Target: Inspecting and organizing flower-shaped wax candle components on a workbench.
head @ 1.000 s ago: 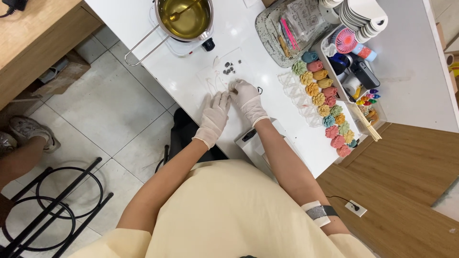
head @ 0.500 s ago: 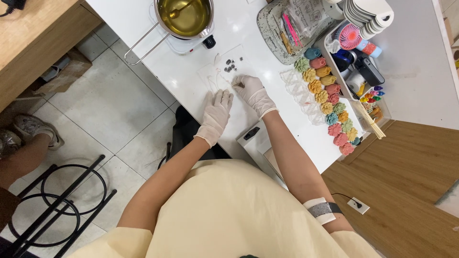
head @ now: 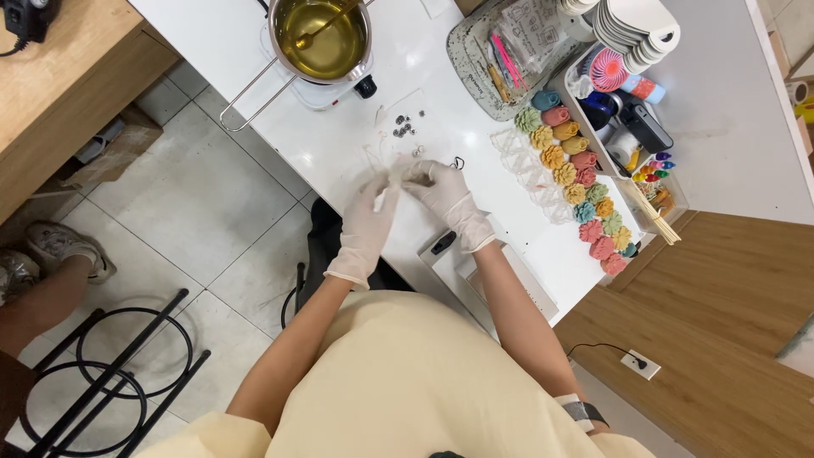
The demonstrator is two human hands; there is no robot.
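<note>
Both my hands wear pale gloves and meet over the white counter. My left hand and my right hand pinch a thin white wick strand between their fingertips. Just beyond them lie several small round metal wick tabs. A steel pot of yellow melted wax with a long handle sits on a small hot plate at the far side.
Rows of coloured flower-shaped candles lie to the right, beside a tray of bottles, sticks and a pink fan. A speckled tray holds packets. Stacked white dishes stand beyond. Another person's legs and a black stool are at left.
My two hands have drawn closer together and lifted a little off the counter, now pinching the wick strand between them. The view has shifted slightly.
</note>
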